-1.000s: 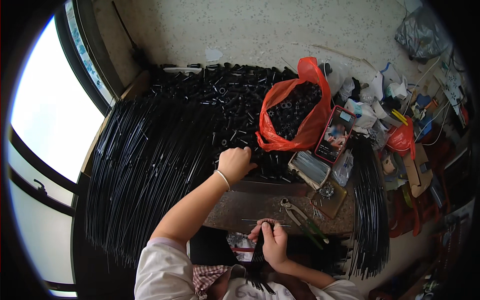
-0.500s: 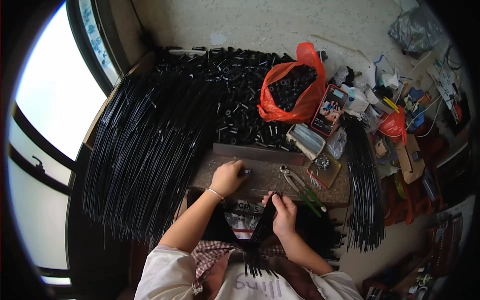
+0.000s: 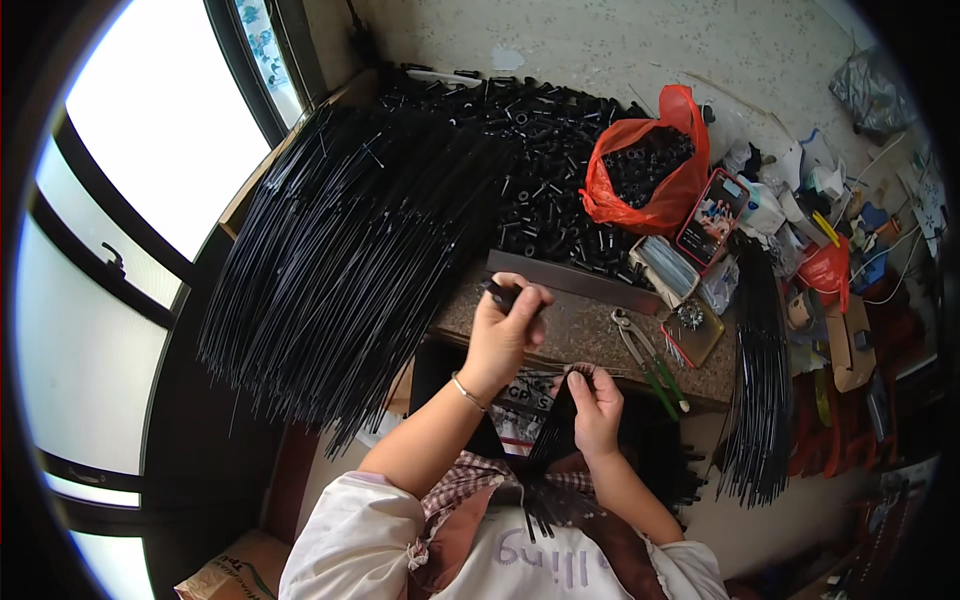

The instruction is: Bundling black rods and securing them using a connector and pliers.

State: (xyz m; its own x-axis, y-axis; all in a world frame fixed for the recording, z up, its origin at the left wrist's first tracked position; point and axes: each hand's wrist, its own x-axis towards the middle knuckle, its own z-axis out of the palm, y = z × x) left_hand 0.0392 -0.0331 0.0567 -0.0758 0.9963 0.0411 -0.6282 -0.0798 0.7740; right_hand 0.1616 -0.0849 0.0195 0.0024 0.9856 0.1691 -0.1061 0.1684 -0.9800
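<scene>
The left hand (image 3: 517,322) is held with fingers curled and thumb laid alongside them. The right hand (image 3: 596,402) is placed lower, thumb and fingertips pinched together. Both forearms (image 3: 428,436) are angled inward.

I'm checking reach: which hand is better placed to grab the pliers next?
Probably the right hand: it is nearer the pliers, though holding black rods; the left hand holds a black piece.

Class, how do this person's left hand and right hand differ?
The left hand grips a dark piece, partly hidden; the right hand pinches thin black strands.
The left hand is farther forward, over the worktop; the right hand is by its front edge.
A pale band circles the left wrist; the right wrist has none.
Both hands are ungloved.
</scene>
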